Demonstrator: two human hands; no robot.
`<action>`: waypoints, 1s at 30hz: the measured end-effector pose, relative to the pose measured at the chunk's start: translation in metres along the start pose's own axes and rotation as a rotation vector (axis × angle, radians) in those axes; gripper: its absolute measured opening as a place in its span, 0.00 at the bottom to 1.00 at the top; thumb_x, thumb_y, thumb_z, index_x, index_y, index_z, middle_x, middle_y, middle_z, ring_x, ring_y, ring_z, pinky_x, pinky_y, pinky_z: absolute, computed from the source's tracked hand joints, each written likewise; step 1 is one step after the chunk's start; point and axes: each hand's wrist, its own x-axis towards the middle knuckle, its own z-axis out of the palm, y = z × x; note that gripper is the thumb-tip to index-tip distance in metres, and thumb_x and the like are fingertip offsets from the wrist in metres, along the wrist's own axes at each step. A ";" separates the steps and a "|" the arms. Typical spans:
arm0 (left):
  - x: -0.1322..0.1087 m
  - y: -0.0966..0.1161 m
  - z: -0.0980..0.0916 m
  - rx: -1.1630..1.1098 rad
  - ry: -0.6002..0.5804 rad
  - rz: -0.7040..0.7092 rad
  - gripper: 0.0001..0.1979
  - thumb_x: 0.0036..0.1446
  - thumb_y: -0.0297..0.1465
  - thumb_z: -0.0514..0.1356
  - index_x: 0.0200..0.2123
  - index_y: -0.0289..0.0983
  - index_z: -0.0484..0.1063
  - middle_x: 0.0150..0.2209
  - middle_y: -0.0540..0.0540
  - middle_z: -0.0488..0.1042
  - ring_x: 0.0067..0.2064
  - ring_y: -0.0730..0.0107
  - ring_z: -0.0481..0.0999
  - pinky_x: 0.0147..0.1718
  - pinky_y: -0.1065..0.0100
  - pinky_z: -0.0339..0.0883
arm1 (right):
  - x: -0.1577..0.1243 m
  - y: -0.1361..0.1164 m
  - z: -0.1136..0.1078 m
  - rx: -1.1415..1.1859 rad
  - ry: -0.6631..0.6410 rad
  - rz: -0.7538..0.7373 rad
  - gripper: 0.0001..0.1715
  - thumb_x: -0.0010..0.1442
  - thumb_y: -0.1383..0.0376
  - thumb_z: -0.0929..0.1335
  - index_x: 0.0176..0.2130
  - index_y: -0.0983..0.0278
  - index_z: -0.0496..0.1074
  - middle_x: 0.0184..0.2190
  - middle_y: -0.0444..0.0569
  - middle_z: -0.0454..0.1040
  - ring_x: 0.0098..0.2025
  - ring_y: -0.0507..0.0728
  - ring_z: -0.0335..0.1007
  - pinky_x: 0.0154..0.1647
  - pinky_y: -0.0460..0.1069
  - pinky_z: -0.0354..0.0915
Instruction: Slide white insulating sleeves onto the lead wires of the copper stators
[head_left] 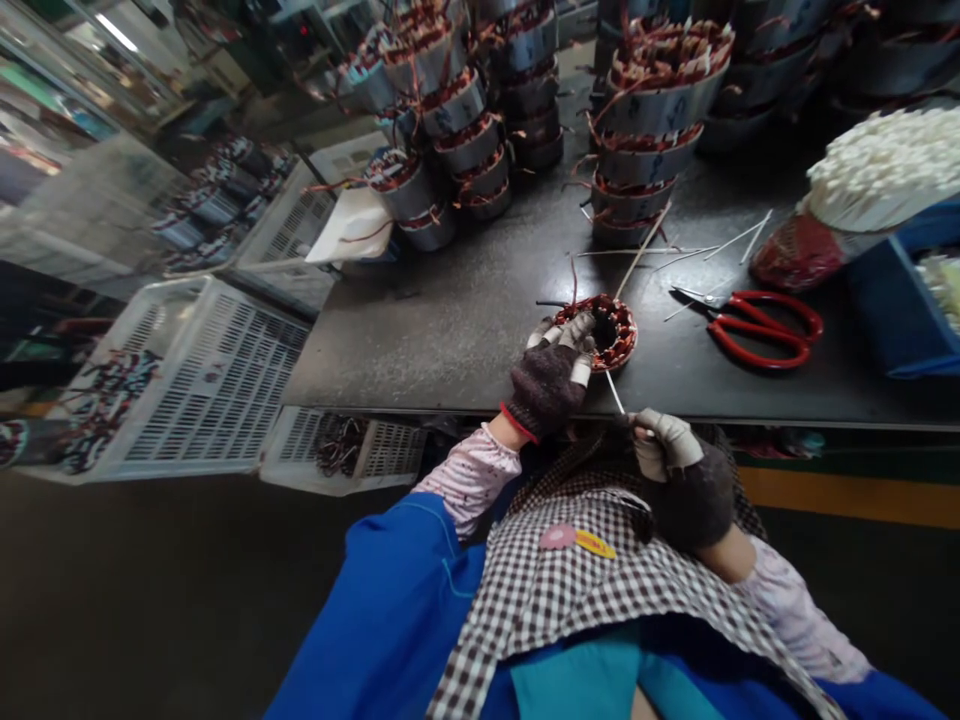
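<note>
On the table close to its front edge lies a motor stator, a ring with copper windings. My left hand, in a dark knit glove with white-taped fingertips, grips its left side, fingers over the rim. A thin white cord runs straight from the stator's near side to my right hand. That hand, gloved and taped the same way, is pinched on the cord's end just off the table edge. A pale cord stretches from the stator's far side. My left fingers hide part of the windings.
Red-handled scissors lie at right, near loose white cords. Beyond them are a bundle of white cords and a blue bin. Stacked stators line the back. Plastic crates stand left of the table.
</note>
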 end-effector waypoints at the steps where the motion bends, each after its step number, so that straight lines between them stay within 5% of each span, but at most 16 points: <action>1: 0.000 0.001 0.000 0.004 0.010 -0.004 0.23 0.83 0.35 0.62 0.72 0.39 0.86 0.74 0.33 0.86 0.77 0.41 0.86 0.84 0.34 0.74 | 0.005 0.003 0.004 0.017 -0.001 -0.002 0.14 0.80 0.60 0.73 0.53 0.55 0.93 0.47 0.57 0.95 0.46 0.67 0.97 0.50 0.57 0.93; 10: -0.004 0.004 0.004 -0.145 0.057 -0.059 0.17 0.82 0.27 0.62 0.61 0.42 0.91 0.70 0.38 0.90 0.74 0.51 0.89 0.83 0.42 0.78 | -0.003 0.028 0.010 0.170 -0.060 -0.064 0.17 0.76 0.66 0.75 0.56 0.49 0.94 0.56 0.56 0.94 0.52 0.67 0.97 0.54 0.59 0.94; 17: -0.001 0.006 0.002 -0.111 0.082 -0.098 0.18 0.80 0.26 0.65 0.65 0.42 0.90 0.70 0.38 0.90 0.74 0.48 0.88 0.80 0.43 0.82 | 0.019 0.046 0.024 0.200 -0.166 0.046 0.13 0.73 0.60 0.75 0.47 0.50 0.94 0.56 0.57 0.94 0.62 0.72 0.95 0.65 0.65 0.91; 20: -0.004 0.006 0.005 -0.253 0.095 -0.166 0.17 0.80 0.26 0.66 0.64 0.43 0.89 0.66 0.41 0.92 0.69 0.54 0.92 0.76 0.45 0.86 | 0.028 0.037 0.028 0.243 -0.118 0.102 0.11 0.70 0.59 0.77 0.47 0.50 0.93 0.55 0.57 0.94 0.59 0.73 0.95 0.67 0.70 0.90; 23: -0.007 0.009 0.003 -0.396 0.081 -0.212 0.22 0.78 0.26 0.70 0.71 0.43 0.85 0.57 0.42 0.95 0.60 0.56 0.96 0.75 0.43 0.86 | 0.038 0.019 0.024 0.416 -0.028 0.341 0.14 0.68 0.54 0.81 0.52 0.51 0.91 0.49 0.54 0.94 0.49 0.69 0.95 0.58 0.66 0.92; 25: -0.007 0.011 0.000 -0.405 0.079 -0.183 0.20 0.76 0.27 0.74 0.67 0.44 0.88 0.55 0.43 0.95 0.61 0.54 0.95 0.78 0.38 0.83 | 0.047 0.008 0.018 0.543 0.022 0.491 0.21 0.64 0.50 0.85 0.52 0.54 0.88 0.44 0.51 0.94 0.44 0.66 0.92 0.52 0.62 0.90; 30: -0.002 0.013 -0.008 -0.384 0.049 -0.135 0.09 0.72 0.27 0.77 0.52 0.46 0.94 0.53 0.45 0.96 0.67 0.49 0.92 0.79 0.32 0.80 | 0.068 -0.009 0.005 0.385 -0.151 0.503 0.22 0.63 0.45 0.83 0.42 0.59 0.88 0.42 0.54 0.93 0.46 0.66 0.90 0.55 0.61 0.85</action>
